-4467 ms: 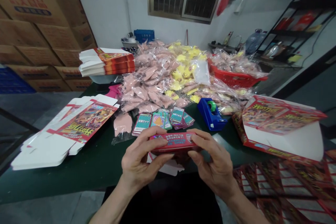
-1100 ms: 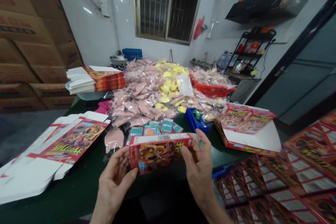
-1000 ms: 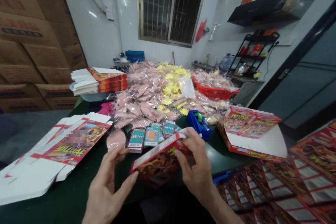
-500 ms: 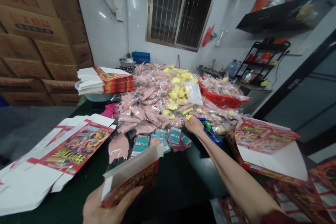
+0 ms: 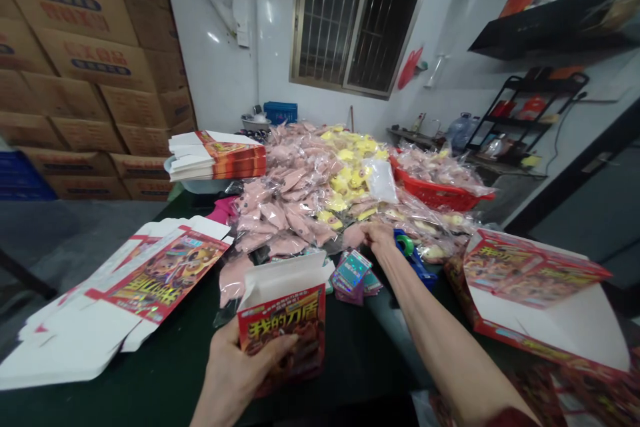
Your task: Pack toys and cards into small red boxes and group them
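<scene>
My left hand [image 5: 233,363] is wrapped around a small red printed box [image 5: 285,330], its white top flaps standing open towards the pile. My right hand [image 5: 379,238] reaches to the front edge of the pile, its fingers closed on a pink bagged toy [image 5: 354,235]. Clear-wrapped pink toys [image 5: 280,210] and yellow ones [image 5: 350,177] make up the heap. Teal and purple cards [image 5: 353,273] lie just below my right hand; the red box partly covers more of them. Beside my right wrist is a blue tape dispenser [image 5: 417,263] with green tape.
Flat printed cartons [image 5: 160,273] cover the table's left side, and a stack of cartons [image 5: 220,157] sits behind them on a basin. An open red display box [image 5: 530,280] stands at right. Behind it, a red basket [image 5: 440,195] holds more bagged toys. Brown cartons [image 5: 90,60] line the left wall.
The red box in my left hand has moved up and right and turned its printed front towards me. A pink bagged toy now shows at my right fingertips. The view has shifted left.
</scene>
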A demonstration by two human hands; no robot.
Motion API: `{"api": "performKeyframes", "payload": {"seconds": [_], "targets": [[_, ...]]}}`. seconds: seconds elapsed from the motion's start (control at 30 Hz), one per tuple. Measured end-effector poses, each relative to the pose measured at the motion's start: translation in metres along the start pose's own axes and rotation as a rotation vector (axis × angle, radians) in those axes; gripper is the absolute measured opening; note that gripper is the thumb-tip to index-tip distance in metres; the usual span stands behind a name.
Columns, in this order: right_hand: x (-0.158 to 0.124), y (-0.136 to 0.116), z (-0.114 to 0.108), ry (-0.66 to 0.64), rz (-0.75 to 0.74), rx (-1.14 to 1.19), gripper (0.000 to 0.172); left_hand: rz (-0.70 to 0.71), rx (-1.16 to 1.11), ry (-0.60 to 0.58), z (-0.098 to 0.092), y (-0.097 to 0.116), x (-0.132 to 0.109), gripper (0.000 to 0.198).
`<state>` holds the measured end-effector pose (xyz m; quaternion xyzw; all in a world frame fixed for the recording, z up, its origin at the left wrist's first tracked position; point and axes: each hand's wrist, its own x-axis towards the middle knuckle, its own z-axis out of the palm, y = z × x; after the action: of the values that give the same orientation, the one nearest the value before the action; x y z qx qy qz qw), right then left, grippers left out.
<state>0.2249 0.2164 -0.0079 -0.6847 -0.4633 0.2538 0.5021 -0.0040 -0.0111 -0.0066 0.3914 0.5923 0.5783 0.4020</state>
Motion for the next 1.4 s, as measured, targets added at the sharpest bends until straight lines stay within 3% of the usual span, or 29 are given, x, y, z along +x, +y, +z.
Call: {"api": "performKeyframes", "payload": {"seconds": [0.13,0.27,0.4,0.5,0.6,0.77,0.93,1.07,1.13,1.2,1.27,1.33,1.4], "targets": [[-0.003,0.011,-0.026,0.041,0.023,0.187,0.029,-0.042,-0.100,-0.109,0.015,0.005,0.001,0.035],[-0.014,-0.011,-0.047,0.133,-0.128,0.402,0.018,-0.078,-0.140,-0.166,0.026,0.006,0.002,0.034],[-0.061,-0.059,-0.075,0.155,-0.327,0.602,0.028,-0.116,-0.148,-0.235,0.031,0.006,0.005,0.033],[-0.109,-0.080,-0.088,-0.014,-0.504,0.731,0.025,-0.139,-0.192,-0.345,0.032,0.006,0.004,0.030],[-0.143,-0.077,-0.083,-0.090,-0.601,0.646,0.018,-0.110,-0.253,-0.390,0.030,0.006,-0.002,0.030],[-0.163,-0.059,-0.067,-0.077,-0.763,0.491,0.014,-0.060,-0.210,-0.388,0.023,0.010,-0.007,0.033],[-0.171,-0.071,-0.080,-0.352,-0.789,0.310,0.008,0.044,-0.134,-0.270,0.015,0.013,-0.004,0.030],[-0.169,-0.082,-0.087,-0.523,-0.769,0.126,0.016,0.127,-0.058,-0.234,0.009,0.008,-0.005,0.025],[-0.168,-0.082,-0.086,-0.521,-0.851,0.073,0.014,0.114,-0.067,-0.246,0.006,0.006,-0.006,0.027],[-0.167,-0.080,-0.085,-0.383,-0.925,0.064,0.005,0.075,-0.087,-0.264,0.005,0.007,-0.007,0.030],[-0.168,-0.078,-0.084,-0.201,-0.956,0.091,0.043,0.057,-0.099,-0.287,0.004,0.009,-0.007,0.030],[-0.170,-0.079,-0.086,-0.126,-1.003,0.065,0.080,0.062,-0.096,-0.313,0.004,0.011,-0.008,0.028],[-0.172,-0.083,-0.087,-0.179,-1.106,-0.047,0.088,0.071,-0.103,-0.329,0.005,0.012,-0.009,0.028]]}}
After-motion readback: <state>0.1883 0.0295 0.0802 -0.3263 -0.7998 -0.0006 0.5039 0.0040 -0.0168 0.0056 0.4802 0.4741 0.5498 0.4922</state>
